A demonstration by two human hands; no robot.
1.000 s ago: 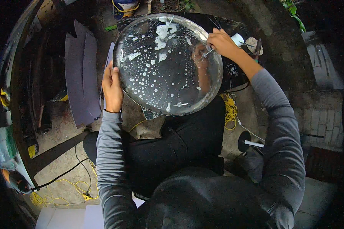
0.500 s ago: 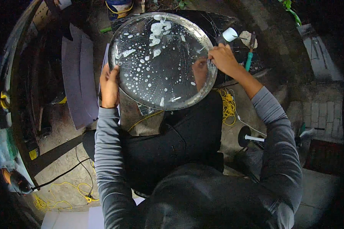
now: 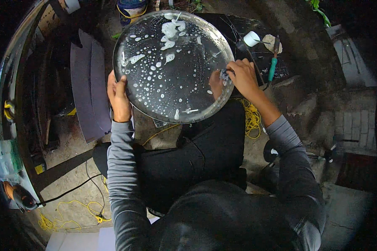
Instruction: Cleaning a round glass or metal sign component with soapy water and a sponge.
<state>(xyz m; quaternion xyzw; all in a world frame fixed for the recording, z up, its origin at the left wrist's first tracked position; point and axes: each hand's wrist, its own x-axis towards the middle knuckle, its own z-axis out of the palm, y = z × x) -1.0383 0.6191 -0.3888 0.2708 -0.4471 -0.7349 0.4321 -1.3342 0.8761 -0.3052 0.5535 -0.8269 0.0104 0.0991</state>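
Observation:
A large round metal tray point(image 3: 178, 79) with a mirror-like surface is tilted up in front of me above my lap. White suds and many small droplets dot it. My left hand point(image 3: 120, 100) grips its left rim, thumb on the face and fingers behind. At the right rim, my right hand point(image 3: 244, 77) pinches a small crumpled grey scrubbing pad point(image 3: 225, 76) against the surface. The hand's reflection shows beside it.
Beyond the tray's right side lie a white cup point(image 3: 251, 38) and a green-handled tool point(image 3: 273, 69). A bucket point(image 3: 131, 10) stands at the far left. Yellow cord point(image 3: 251, 119) is coiled on the ground at right; an orange-and-black power tool point(image 3: 21, 196) sits at lower left.
My right hand has moved slightly down and inward along the right rim, bringing the grey pad into view. The tray has shifted a little left with my left hand still on it.

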